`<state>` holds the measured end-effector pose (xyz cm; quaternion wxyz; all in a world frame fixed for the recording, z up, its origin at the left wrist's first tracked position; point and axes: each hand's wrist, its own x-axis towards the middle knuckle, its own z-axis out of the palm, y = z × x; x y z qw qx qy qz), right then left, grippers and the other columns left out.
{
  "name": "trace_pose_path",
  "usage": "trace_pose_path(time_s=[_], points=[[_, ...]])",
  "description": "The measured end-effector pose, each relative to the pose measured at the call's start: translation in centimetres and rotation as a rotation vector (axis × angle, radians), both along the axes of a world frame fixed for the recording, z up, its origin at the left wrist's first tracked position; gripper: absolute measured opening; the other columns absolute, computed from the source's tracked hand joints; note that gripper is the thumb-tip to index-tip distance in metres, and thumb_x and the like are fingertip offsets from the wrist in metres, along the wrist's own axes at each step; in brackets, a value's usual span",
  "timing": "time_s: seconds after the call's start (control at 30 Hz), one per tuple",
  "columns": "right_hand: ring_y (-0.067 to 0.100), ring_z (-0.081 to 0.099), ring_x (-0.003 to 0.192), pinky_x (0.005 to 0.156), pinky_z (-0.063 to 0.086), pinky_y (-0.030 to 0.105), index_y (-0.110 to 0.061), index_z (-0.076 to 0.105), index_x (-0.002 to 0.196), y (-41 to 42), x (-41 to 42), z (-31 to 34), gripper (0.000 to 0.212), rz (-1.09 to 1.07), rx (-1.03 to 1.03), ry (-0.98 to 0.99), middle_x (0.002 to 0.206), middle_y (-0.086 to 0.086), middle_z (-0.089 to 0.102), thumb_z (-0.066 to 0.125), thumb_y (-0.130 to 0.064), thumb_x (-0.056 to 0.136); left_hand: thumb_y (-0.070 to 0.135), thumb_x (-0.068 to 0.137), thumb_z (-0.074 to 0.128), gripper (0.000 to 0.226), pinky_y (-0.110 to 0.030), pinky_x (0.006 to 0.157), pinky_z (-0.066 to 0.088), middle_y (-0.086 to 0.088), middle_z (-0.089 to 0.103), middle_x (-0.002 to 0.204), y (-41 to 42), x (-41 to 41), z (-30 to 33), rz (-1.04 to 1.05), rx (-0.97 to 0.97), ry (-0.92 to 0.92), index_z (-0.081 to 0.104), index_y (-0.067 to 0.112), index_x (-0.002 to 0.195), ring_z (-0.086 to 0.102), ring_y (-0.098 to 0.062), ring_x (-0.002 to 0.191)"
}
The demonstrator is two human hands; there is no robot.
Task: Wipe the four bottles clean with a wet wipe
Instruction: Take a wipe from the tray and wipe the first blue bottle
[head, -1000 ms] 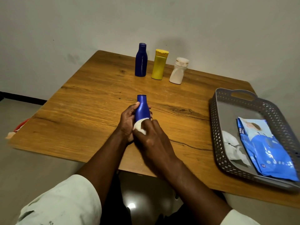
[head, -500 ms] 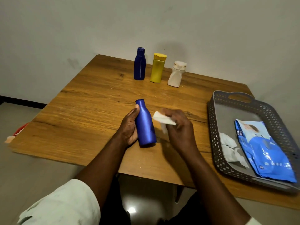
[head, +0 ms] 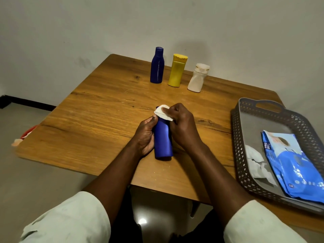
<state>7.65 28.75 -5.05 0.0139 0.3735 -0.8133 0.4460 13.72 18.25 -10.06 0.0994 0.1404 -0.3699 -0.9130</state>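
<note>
Blue bottle (head: pixel 163 137) stands on the wooden table (head: pixel 98 109), gripped round its body by the left hand (head: pixel 145 135). Right hand (head: pixel 180 127) pinches a folded wet wipe (head: pixel 162 112) over the cap, so step looks like wiping bottle's top/neck. Beyond the hands, near the far edge: dark blue bottle (head: pixel 157 65), yellow bottle (head: pixel 177 70), white bottle (head: pixel 198 78), all apart from both hands. Right of the right hand, grey tray (head: pixel 245 137) w/ wipes pack (head: pixel 294 163) & used wipes (head: pixel 257 162). Next prob: finish the cap, set the bottle aside, fetch another.

Wooden table (head: pixel 98 109): dark blue bottle (head: pixel 157 65), yellow bottle (head: pixel 177 71), white bottle (head: pixel 197 78) at back; grey tray (head: pixel 235 137) right.
</note>
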Motion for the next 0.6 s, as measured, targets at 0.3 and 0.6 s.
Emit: trace_pose_path(time_s=[0.3,0.6], points=[[0.020,0.052,0.098,0.076,0.045,0.026,-0.004,0.067,0.112,4.1,6.5,-3.4,0.040,-0.042,0.060,0.247,0.107,0.009,0.054,0.061,0.013,0.077,0.036,0.096,0.045,0.038,-0.028,0.064,0.057,-0.007,0.065,0.079,-0.5,0.0,-0.3,0.058,0.032,-0.050,0.056,0.004,0.112,0.064,-0.014,0.068],[0.022,0.048,0.106,0.086,0.037,0.012,-0.004,0.067,0.113,4.5,9.6,-5.9,0.052,-0.197,-0.063,0.317,0.116,0.007,0.045,0.069,0.021,0.067,0.045,0.090,0.048,0.041,-0.032,0.070,0.051,-0.002,0.064,0.079,-0.1,0.3,-0.4,0.113,0.123,-0.065,0.058,0.010,0.110,0.060,-0.015,0.071]])
